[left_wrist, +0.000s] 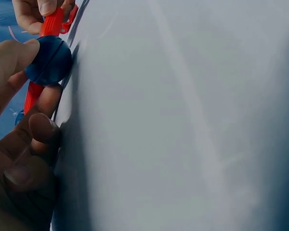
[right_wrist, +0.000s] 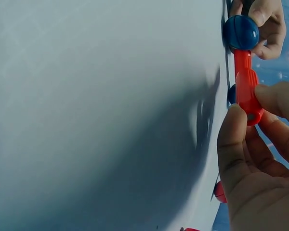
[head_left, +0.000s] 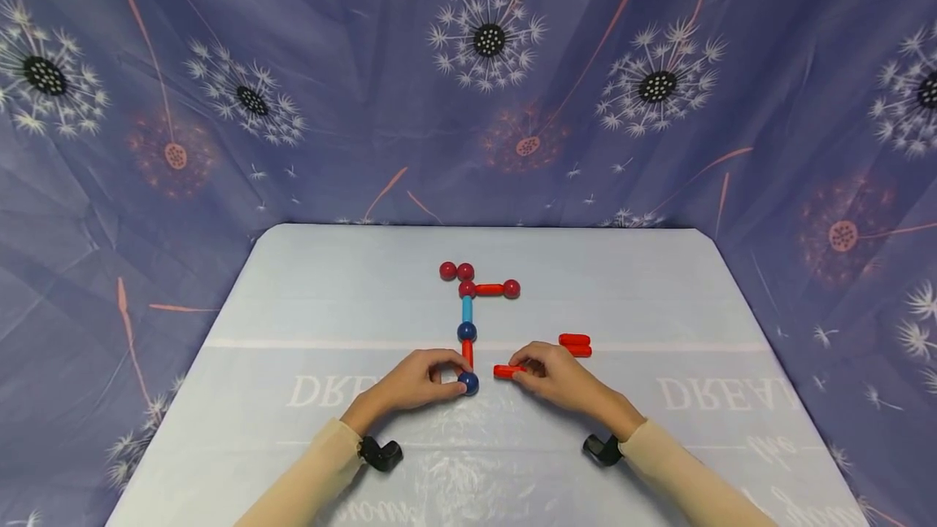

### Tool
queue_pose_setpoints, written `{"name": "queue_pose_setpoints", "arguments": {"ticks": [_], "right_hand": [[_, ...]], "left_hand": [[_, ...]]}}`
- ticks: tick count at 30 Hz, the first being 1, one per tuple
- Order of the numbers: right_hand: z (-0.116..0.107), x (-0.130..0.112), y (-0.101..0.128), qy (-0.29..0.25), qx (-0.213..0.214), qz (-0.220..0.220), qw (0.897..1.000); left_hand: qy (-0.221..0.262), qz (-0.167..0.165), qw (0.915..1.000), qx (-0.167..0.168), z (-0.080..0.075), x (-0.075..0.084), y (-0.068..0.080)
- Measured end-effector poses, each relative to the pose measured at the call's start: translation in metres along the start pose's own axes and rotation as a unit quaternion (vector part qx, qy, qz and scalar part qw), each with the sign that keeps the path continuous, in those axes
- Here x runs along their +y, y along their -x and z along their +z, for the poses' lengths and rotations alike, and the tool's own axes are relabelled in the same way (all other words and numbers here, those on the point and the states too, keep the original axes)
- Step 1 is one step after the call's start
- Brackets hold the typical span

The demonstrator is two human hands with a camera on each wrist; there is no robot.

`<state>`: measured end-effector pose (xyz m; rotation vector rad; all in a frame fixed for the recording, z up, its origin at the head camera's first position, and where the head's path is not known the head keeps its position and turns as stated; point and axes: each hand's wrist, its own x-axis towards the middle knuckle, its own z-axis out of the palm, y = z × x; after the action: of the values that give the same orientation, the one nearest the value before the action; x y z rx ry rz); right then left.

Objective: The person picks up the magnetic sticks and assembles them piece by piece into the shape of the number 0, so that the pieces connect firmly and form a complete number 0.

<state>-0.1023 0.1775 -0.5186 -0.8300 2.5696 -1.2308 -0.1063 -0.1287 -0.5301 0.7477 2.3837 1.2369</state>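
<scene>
Blue round plastic ball (head_left: 468, 383) pinched by left hand (head_left: 413, 383); right hand (head_left: 560, 374) pinches short red plastic stick (head_left: 507, 371) just beside it, on pale surface (head_left: 293, 324).

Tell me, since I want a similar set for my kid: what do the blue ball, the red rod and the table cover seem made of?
Blue ball: likely hard plastic, glossy, with a moulded seam line.
Red rod: likely moulded plastic, satin sheen, ridged grip.
Table cover: probably a thin plastic sheet, shiny and wrinkled, with print showing through.

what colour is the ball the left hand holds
Dark blue ball, clearest in the left wrist view.
</scene>
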Motion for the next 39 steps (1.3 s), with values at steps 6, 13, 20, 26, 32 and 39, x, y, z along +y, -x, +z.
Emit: {"name": "queue_pose_setpoints", "arguments": {"ticks": [6, 13, 20, 26, 32, 39], "right_hand": [[0.002, -0.001, 0.0, -0.009, 0.002, 0.0, 1.0], [0.005, -0.001, -0.001, -0.006, -0.006, 0.018, 1.0], [0.007, -0.003, -0.004, -0.004, -0.012, 0.02, 1.0], [0.008, -0.003, -0.006, 0.0, -0.016, 0.022, 1.0], [0.009, -0.004, -0.008, 0.001, -0.017, 0.018, 1.0], [0.01, -0.005, -0.011, 0.01, -0.015, 0.012, 1.0]], "left_hand": [[0.006, 0.009, 0.9999, -0.004, -0.001, 0.0, -0.002], [0.002, 0.004, 0.9999, -0.013, -0.002, 0.001, -0.005], [0.0, 0.005, 1.0, -0.008, -0.002, 0.002, -0.006], [0.001, 0.009, 1.0, -0.003, -0.002, 0.0, -0.006], [0.0, 0.006, 1.0, 0.0, -0.005, 0.0, -0.007], [0.004, -0.006, 1.0, 0.003, -0.006, 0.0, -0.008]]}}
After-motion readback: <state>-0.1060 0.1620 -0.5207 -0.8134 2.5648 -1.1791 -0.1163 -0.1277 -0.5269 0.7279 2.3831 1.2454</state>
